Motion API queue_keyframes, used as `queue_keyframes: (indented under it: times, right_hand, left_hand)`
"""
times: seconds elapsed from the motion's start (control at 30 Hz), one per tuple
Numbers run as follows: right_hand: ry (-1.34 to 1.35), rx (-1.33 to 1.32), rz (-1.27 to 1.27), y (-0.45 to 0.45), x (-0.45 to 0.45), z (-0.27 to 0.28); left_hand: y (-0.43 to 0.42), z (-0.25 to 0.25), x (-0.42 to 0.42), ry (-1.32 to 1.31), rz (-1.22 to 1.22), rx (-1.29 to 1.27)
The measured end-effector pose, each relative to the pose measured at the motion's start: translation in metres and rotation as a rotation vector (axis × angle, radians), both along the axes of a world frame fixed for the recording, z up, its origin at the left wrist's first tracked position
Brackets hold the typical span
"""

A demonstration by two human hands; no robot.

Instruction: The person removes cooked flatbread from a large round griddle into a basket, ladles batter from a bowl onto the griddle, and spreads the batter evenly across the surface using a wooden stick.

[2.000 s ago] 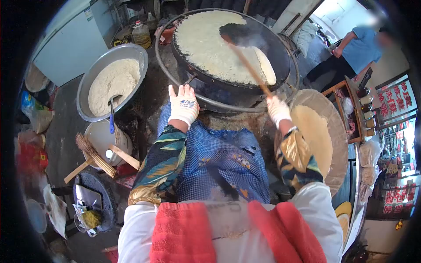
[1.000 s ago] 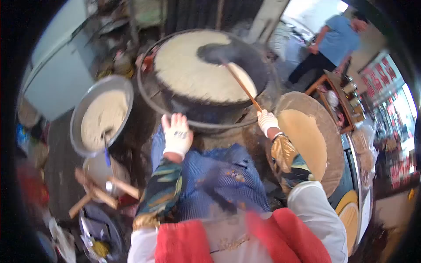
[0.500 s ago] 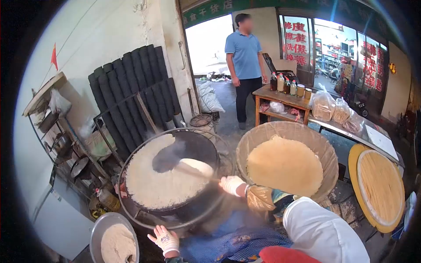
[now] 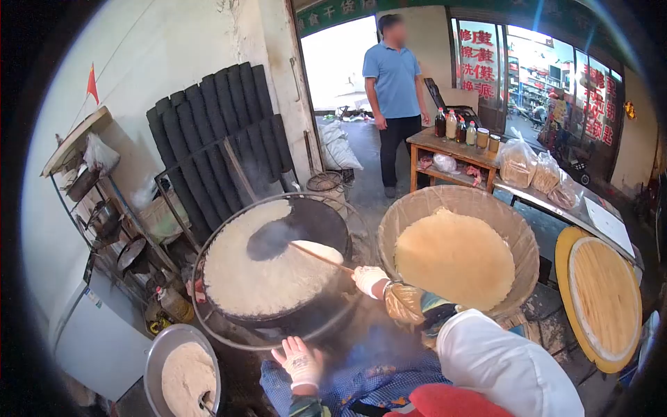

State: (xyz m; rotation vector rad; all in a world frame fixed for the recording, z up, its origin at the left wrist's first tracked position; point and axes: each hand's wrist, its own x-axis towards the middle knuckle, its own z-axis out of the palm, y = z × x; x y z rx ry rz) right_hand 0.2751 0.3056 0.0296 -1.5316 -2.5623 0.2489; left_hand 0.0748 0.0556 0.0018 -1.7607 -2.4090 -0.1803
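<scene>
My right hand [image 4: 368,280], in a pale glove, is closed around a thin wooden stick [image 4: 323,258]. The stick reaches left across a large round black griddle [image 4: 321,215], its far end at the edge of the pale batter [image 4: 267,285]. Batter covers much of the griddle, leaving a dark bare patch at the back and right, with steam over it. My left hand [image 4: 300,361], gloved with bare fingertips, is open with fingers spread beside the front of the metal ring [image 4: 240,342] around the griddle; contact is unclear. A metal bowl [image 4: 154,361] of pale batter with a utensil stands at lower left.
Right of the griddle is a large lined basket [image 4: 524,243] holding a round tan sheet. A round board [image 4: 604,299] leans further right. Beyond stands a wooden table [image 4: 451,147] with bottles and jars, and a person [image 4: 392,83]. A cluttered rack [image 4: 132,215] is at left.
The stick, blurred before over the batter, now lies more to the upper left and shows sharply. My left hand has shifted right. The view has moved slightly.
</scene>
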Motion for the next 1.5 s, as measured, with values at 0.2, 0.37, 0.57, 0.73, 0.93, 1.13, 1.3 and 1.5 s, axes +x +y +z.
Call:
queue_keyframes:
  times: [0.2,0.37,0.57,0.73,0.93,1.13,1.3,1.5]
  right_hand:
    - [-0.07,0.043,-0.047,0.007,0.012,-0.01]
    - [-0.007,0.03,0.107,-0.015,-0.003,0.018]
    - [-0.014,0.14,0.048,0.018,-0.012,-0.011]
    - [-0.2,0.143,0.306,-0.018,-0.009,0.005]
    - [-0.058,0.04,-0.017,0.018,-0.014,0.016]
    - [-0.075,0.021,-0.151,0.03,0.002,-0.013]
    - [-0.15,0.183,0.389,0.005,0.006,-0.011]
    - [0.004,0.163,0.061,0.029,0.023,-0.016]
  left_hand:
    - [-0.005,0.001,-0.019,0.113,0.027,-0.018]
    - [-0.006,0.003,-0.032,0.144,0.055,0.024]
    - [-0.01,0.014,-0.048,0.079,0.102,0.071]
    - [-0.013,0.007,-0.062,0.119,0.12,0.162]
    - [-0.011,0.005,-0.085,0.148,0.188,0.096]
    - [-0.006,0.002,-0.099,0.129,0.277,0.011]
    - [-0.011,-0.011,-0.123,0.13,0.263,0.085]
    - [-0.002,0.009,-0.141,0.03,0.439,-0.117]
